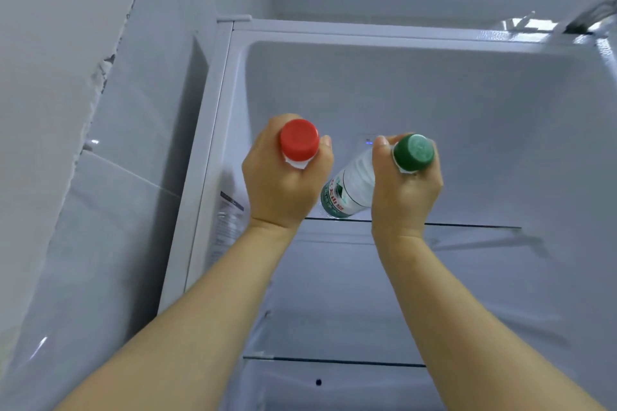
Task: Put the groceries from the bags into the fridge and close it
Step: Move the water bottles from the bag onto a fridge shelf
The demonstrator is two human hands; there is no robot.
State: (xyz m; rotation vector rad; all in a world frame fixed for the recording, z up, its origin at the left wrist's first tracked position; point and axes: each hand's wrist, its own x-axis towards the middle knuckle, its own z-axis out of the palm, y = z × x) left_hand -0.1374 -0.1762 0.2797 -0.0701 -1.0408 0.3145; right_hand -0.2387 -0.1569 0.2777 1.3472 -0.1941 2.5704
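Note:
The white fridge [467, 93] stands open in front of me, its inside bare. My left hand [283, 183] grips a bottle with a red cap [299, 140]; the bottle's body is hidden behind the hand. My right hand [404, 187] grips the neck of a clear water bottle with a green cap [414, 152] and a green label [337, 200]. Both bottles are held up at the upper glass shelf [474, 226], caps pointing toward me. The green-capped bottle's base sits at the shelf's front edge.
A second glass shelf [334, 360] lies lower in the fridge. The fridge's left side wall [213, 177] carries a sticker [227, 220]. A grey tiled wall [66, 143] rises to the left of the fridge.

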